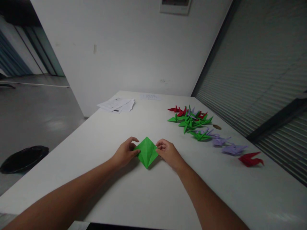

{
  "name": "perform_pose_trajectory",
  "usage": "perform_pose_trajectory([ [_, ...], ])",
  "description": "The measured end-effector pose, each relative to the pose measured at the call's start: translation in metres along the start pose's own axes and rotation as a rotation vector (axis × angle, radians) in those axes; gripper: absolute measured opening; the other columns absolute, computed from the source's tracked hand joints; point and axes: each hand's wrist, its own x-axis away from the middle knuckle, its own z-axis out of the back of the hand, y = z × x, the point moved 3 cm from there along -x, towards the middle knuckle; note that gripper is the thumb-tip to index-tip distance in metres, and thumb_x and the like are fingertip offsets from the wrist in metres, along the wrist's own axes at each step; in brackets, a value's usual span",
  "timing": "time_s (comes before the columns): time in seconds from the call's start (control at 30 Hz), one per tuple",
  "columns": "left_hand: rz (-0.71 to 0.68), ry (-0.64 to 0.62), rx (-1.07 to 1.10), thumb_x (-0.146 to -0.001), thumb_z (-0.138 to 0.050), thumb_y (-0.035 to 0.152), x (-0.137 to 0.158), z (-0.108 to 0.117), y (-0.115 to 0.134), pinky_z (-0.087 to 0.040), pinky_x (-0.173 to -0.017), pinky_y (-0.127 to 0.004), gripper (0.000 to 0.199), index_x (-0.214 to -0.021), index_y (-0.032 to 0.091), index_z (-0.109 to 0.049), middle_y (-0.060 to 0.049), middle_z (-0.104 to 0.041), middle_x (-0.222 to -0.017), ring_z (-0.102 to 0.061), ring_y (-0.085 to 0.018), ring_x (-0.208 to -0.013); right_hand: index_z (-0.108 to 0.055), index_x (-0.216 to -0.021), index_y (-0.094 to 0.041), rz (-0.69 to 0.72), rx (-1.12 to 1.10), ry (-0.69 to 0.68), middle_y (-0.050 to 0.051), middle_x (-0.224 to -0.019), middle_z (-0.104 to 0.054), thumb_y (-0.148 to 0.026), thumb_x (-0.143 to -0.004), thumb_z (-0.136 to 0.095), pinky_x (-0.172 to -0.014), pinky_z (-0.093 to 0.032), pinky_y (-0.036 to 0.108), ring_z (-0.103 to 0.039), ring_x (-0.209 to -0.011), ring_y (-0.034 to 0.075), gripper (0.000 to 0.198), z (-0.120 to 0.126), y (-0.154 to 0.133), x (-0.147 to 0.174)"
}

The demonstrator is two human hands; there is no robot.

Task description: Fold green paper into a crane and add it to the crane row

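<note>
A green square of folded origami paper (147,152) is held over the white table, one corner toward me and crease lines running down its middle. My left hand (126,151) pinches its left corner, thumb on top. At the right corner, my right hand (167,151) grips the paper between thumb and fingers, the other fingers curled. The paper's underside is hidden from me.
Several folded green paper cranes (189,123) lie heaped with red and purple ones on the table's right. Purple cranes (233,149) and a red crane (251,159) trail nearer. Printed sheets (117,104) lie at back left. A black bin (24,158) stands on the floor.
</note>
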Motion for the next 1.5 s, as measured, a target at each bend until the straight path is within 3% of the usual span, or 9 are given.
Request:
perform_pose_trajectory([
  [0.17, -0.112, -0.029, -0.312, -0.081, -0.07, 0.025, 0.0, 0.005, 0.007, -0.041, -0.06, -0.027, 0.021, -0.102, 0.021, -0.069, 0.001, -0.067, -0.07, -0.055, -0.015, -0.061, -0.061, -0.091, -0.02, 0.034, 0.167, -0.058, -0.005, -0.067, -0.058, -0.021, -0.071, -0.065, -0.051, -0.036, 0.021, -0.053, -0.058, 0.012, 0.021, 0.006, -0.003, 0.003],
  [0.3, -0.239, -0.105, -0.465, -0.081, -0.065, 0.017, 0.001, 0.001, 0.014, -0.046, -0.072, -0.033, 0.023, -0.097, 0.024, -0.079, -0.005, -0.074, -0.081, -0.061, -0.021, -0.072, -0.067, -0.097, -0.022, 0.117, 0.405, -0.067, -0.005, -0.068, -0.061, -0.012, -0.075, -0.062, -0.054, -0.035, 0.022, -0.054, -0.059, 0.013, 0.024, 0.007, -0.007, 0.008],
  [0.43, -0.368, -0.137, -0.656, -0.082, -0.066, 0.014, 0.003, -0.003, 0.012, -0.046, -0.082, -0.039, 0.024, -0.094, 0.025, -0.083, -0.01, -0.069, -0.082, -0.059, -0.025, -0.081, -0.073, -0.095, -0.021, 0.192, 0.66, -0.132, -0.002, -0.069, -0.062, -0.005, -0.077, -0.061, -0.061, -0.038, 0.025, -0.055, -0.063, 0.014, 0.027, 0.002, -0.011, 0.01],
  [0.6, -0.499, -0.184, -0.664, -0.085, -0.062, 0.01, 0.008, -0.005, 0.017, -0.046, -0.093, -0.047, 0.031, -0.099, 0.028, -0.083, -0.014, -0.068, -0.117, -0.056, -0.033, -0.108, -0.078, -0.102, -0.019, 0.349, 0.866, -0.147, 0.007, -0.097, -0.066, -0.001, -0.08, -0.065, -0.087, -0.047, 0.033, -0.06, -0.091, 0.021, 0.031, -0.001, -0.015, 0.012],
  [0.8, -0.546, -0.48, -0.551, -0.079, -0.054, -0.001, 0.014, -0.016, 0.022, -0.049, -0.099, -0.045, 0.046, -0.108, 0.023, -0.08, -0.013, -0.073, -0.115, -0.064, -0.028, -0.108, -0.078, -0.102, -0.024, 0.605, 0.878, -0.304, 0.009, -0.12, -0.07, 0.002, -0.083, -0.062, -0.103, -0.046, 0.043, -0.055, -0.116, 0.025, 0.036, -0.008, -0.021, 0.016],
  [0.93, -0.567, -0.498, -0.583, -0.074, -0.057, 0.0, 0.017, -0.018, 0.03, -0.049, -0.101, -0.045, 0.049, -0.114, 0.021, -0.077, -0.015, -0.073, -0.116, -0.065, -0.03, -0.11, -0.076, -0.101, -0.024, 0.618, 0.816, -0.423, 0.006, -0.108, -0.075, -0.001, -0.084, -0.059, -0.102, -0.046, 0.043, -0.062, -0.106, 0.023, 0.033, -0.013, -0.028, 0.021],
  [1.13, -0.558, -0.472, -0.691, -0.081, -0.076, 0.022, 0.02, -0.019, 0.037, -0.051, -0.098, -0.042, 0.04, -0.121, 0.021, -0.072, -0.015, -0.072, -0.113, -0.065, -0.031, -0.109, -0.076, -0.097, -0.026, 0.6, 0.778, -0.44, 0.002, -0.099, -0.076, -0.01, -0.08, -0.07, -0.116, -0.034, 0.05, -0.066, -0.098, 0.022, 0.024, -0.012, -0.04, 0.031],
  [1.33, -0.545, -0.488, -0.724, -0.093, -0.068, 0.027, 0.017, -0.017, 0.028, -0.051, -0.097, -0.038, 0.02, -0.111, 0.022, -0.076, -0.014, -0.071, -0.116, -0.066, -0.029, -0.11, -0.076, -0.107, -0.027, 0.591, 0.75, -0.461, 0.004, -0.108, -0.076, -0.023, -0.078, -0.083, -0.12, -0.03, 0.052, -0.067, -0.106, 0.024, 0.03, -0.008, -0.037, 0.03],
  [1.5, -0.543, -0.492, -0.74, -0.098, -0.062, 0.028, 0.016, -0.016, 0.026, -0.052, -0.097, -0.037, 0.02, -0.11, 0.022, -0.077, -0.013, -0.072, -0.118, -0.068, -0.027, -0.11, -0.077, -0.104, -0.028, 0.57, 0.752, -0.469, 0.002, -0.108, -0.077, -0.022, -0.088, -0.076, -0.118, -0.034, 0.048, -0.069, -0.103, 0.021, 0.018, -0.008, -0.033, 0.027],
])
